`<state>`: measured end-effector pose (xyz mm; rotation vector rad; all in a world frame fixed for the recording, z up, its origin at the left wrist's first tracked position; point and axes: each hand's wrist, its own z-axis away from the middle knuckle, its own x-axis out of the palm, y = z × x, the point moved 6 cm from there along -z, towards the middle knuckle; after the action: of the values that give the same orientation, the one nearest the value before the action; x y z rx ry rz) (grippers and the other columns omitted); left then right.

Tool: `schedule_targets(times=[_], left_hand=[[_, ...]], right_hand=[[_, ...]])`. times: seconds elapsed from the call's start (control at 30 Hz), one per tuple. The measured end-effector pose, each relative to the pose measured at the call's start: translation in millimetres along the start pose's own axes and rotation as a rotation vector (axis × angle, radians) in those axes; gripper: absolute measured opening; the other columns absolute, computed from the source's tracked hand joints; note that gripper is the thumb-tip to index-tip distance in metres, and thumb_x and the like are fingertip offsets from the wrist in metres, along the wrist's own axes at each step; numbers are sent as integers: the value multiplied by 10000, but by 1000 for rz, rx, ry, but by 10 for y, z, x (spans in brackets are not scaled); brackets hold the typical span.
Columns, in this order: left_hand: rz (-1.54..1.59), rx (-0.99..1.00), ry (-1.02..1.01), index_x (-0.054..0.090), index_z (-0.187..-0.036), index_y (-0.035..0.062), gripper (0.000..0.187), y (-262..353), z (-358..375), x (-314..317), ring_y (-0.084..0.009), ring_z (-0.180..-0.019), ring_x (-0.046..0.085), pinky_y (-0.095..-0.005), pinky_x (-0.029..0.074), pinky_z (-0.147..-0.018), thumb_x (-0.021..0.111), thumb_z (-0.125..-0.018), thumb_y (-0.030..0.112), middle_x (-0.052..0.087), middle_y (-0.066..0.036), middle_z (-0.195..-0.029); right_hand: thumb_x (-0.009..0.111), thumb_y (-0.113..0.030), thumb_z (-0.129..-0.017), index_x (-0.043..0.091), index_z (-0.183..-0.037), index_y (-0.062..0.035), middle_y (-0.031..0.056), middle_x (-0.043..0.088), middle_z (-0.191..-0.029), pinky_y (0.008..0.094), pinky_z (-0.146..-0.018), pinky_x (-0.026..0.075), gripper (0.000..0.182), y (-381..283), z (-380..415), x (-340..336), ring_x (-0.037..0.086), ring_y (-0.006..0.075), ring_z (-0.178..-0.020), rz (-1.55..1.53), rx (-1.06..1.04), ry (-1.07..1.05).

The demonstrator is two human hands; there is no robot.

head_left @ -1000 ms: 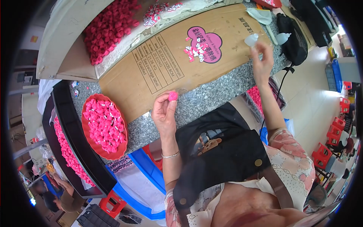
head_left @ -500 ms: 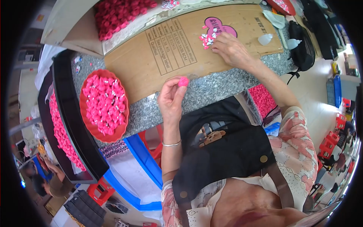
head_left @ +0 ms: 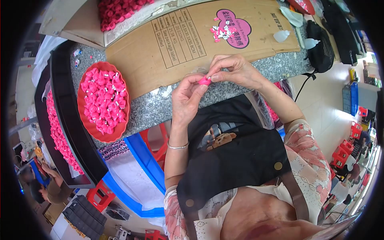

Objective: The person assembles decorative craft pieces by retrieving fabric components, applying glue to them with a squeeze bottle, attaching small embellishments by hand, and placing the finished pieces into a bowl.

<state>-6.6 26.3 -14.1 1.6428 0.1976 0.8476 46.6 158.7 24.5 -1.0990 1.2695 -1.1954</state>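
In front of my chest, my left hand [head_left: 187,96] pinches a small pink piece [head_left: 205,81] between thumb and fingers. My right hand [head_left: 235,73] meets it there, its thumb and fingertips closed on a tiny whitish part at the end of the pink piece; the fingers hide most of that part. Beyond the hands lies a flat cardboard sheet [head_left: 140,64]. A loose cluster of tiny pink and white parts [head_left: 222,33] rests on its printed pink logo. To the left, a red scalloped dish [head_left: 125,114] is heaped with pink pieces [head_left: 102,102] showing white bits.
A black tray [head_left: 74,132] with more pink pieces stands at the far left. At the back, an open box [head_left: 76,24] holds pink parts. White bulb-shaped items [head_left: 281,36] and a black pouch [head_left: 320,48] lie at right. Blue crate [head_left: 148,164] below the counter edge; other people sit farther off.
My right hand has left the cluster on the cardboard and come down-left to the pink piece. My left hand has moved slightly right and turned the piece. The view has shifted a little.
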Motion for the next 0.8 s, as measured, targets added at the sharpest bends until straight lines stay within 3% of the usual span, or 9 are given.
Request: schedule_targets(times=[0.13, 0.27, 0.33, 0.57, 0.67, 0.8], left_hand=[[-37, -57, -7, 555, -980, -36, 140, 2, 38, 13, -115, -911, 549, -231, 445, -801, 554, -840, -46, 560, -64, -990], [-31, -130, -36, 569, -966, -33, 139, -24, 66, 42, -113, -899, 558, -224, 457, -787, 562, -830, -58, 559, -58, -973], [-22, -66, -66, 574, -971, -32, 150, 19, 65, 70, -116, -904, 561, -227, 461, -791, 562, -825, -64, 561, -61, -973], [-26, 40, -68, 583, -974, -36, 196, 78, 61, 85, -131, -912, 567, -242, 474, -811, 572, -792, -107, 528, -59, -985], [66, -85, -32, 590, -975, -36, 222, 65, 65, 44, -134, -912, 568, -231, 481, -815, 583, -773, -127, 499, -66, -1011], [-40, 27, -63, 607, -964, -36, 222, 135, 49, 7, -138, -916, 568, -230, 496, -807, 594, -763, -129, 487, -74, -1034]], right_hand=[[644, -119, -804, 664, -857, -32, 15, 578, -830, 242, -721, 433, 104, 51, 2, 17, 542, 96, -807, 12, 34, -45], [657, -104, -792, 617, -892, -28, 6, 580, -855, 233, -732, 436, 132, 262, 52, 65, 544, 84, -807, -290, 221, -112], [657, -81, -785, 587, -920, -34, 1, 574, -857, 234, -741, 430, 159, 303, 88, 94, 535, 80, -822, -418, 285, -105], [646, -108, -806, 582, -963, -20, 16, 597, -880, 225, -755, 445, 191, 287, 182, 117, 557, 80, -830, -390, 273, -72], [641, -108, -815, 591, -991, 4, 41, 616, -897, 225, -765, 463, 215, 271, 190, 117, 577, 92, -848, -368, 290, -56], [634, -99, -821, 594, -1013, 8, 42, 622, -900, 226, -778, 466, 224, 207, 168, 162, 579, 88, -861, -364, 252, -34]])
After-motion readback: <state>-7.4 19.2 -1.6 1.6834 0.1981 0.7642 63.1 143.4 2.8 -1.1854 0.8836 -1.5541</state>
